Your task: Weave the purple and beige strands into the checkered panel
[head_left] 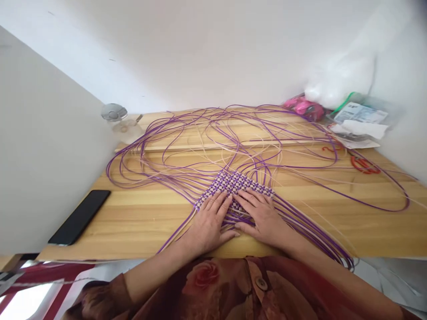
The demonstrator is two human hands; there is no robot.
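A woven piece (235, 182) in a purple and cream check lies on the wooden table in front of me. Long purple and cream strands (156, 133) run out from its edges across the table. My left hand (211, 220) rests flat on the lower left part of the weave, fingers spread. On the lower right part lies my right hand (262, 213), also with fingers extended. The two hands' fingertips nearly meet at the middle. Part of the weave is hidden under both hands.
A black phone (80, 218) lies at the table's left. Red-handled scissors (365, 165) are at the right. Behind them sit papers (360, 113), a pink bundle (305, 108) and a white plastic bag (328, 91). A small fan (114, 112) stands at the back left.
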